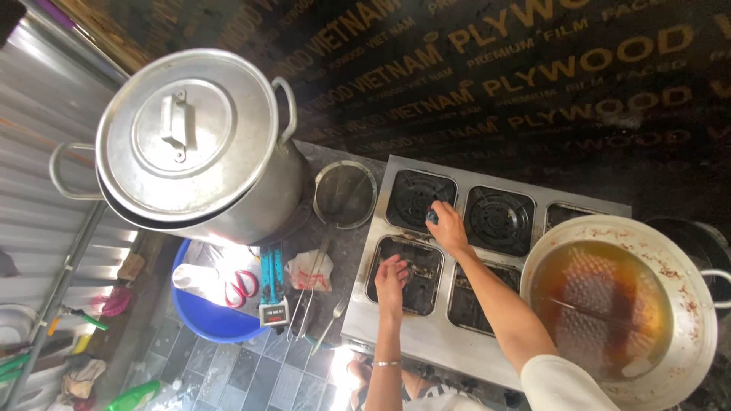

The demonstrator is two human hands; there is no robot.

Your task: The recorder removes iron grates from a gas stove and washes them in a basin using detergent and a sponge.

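On the steel stove, both hands reach into burner wells.

A steel gas stove with six square burner wells in two rows is seen under both hands, its top grimy and its front edge bare. A small dark-blue object, too small to be identified, is gripped in the right hand over the far-left burner well. The near-left burner well, blackened, is touched by the left hand.
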